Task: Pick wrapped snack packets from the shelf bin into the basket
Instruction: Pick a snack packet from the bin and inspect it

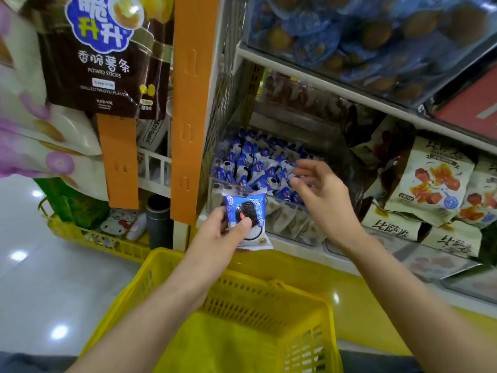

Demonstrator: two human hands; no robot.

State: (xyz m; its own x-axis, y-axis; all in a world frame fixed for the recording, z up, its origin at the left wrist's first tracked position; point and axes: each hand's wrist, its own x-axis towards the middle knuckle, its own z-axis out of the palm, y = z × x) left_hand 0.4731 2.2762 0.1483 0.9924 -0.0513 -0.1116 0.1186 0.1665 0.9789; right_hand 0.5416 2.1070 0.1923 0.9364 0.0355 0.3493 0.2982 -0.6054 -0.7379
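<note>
Above far rim of basket (161,262), just in front of shelf bin (215,188): one snack packet (246,215), blue-and-white wrapper printed with a dark round biscuit. Pinched by left hand (215,236), thumb across the front, fingers behind. Not yet released.

At bin mouth: right hand (321,195), fingers spread and relaxed, tips on or just over the heap (cannot tell which). Nothing gripped as far as seen.

Progress, judged: early. One packet out of the bin, none seen delivered. Left to do: drop the held packet in, then repeat from the bin.

Containers:
- shelf bin, clear-walled, lower shelf: heaped with many small blue-and-white packets (252,162) of the same kind, up to about the top of the front wall. Supply ample.
- basket, yellow slotted plastic, directly below both hands: only bare yellow floor showing in the part in view. Near end cut off by frame edge.
- clear compartment under the bin front: pale wrapped pieces (285,219), kind unclear.
- shelf above: blue-wrapped round brown snacks (363,36) behind clear plastic, blurred.
- right of the bin: beige bags (430,181) with red-orange print, loose on the shelf.
- left, on the floor: second yellow basket (80,234) holding a green pack.
</note>
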